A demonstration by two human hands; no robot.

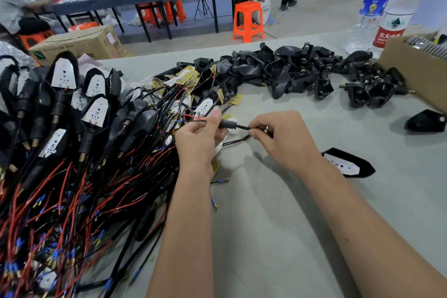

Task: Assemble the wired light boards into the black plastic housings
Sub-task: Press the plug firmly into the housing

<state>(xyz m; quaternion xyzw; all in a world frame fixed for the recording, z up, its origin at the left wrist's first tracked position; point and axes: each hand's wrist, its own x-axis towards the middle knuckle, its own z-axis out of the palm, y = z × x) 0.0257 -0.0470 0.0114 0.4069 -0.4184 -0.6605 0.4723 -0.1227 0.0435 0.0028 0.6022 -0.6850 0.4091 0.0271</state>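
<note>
My left hand (199, 139) pinches a black sleeved wire (229, 125) near its red and blue leads, just right of the loose wired light boards (191, 89). My right hand (283, 139) pinches the same black wire a little further right. A heap of empty black plastic housings (302, 72) lies at the back of the table. One housing with a white light board in it (346, 164) lies by my right forearm. Another black housing (425, 121) lies face down at the right.
Assembled housings with red and black wires (60, 140) fill the left of the grey table (266, 225). A cardboard box (416, 68) and two water bottles (382, 12) stand at the back right. An orange stool (248, 22) and other people are beyond the table.
</note>
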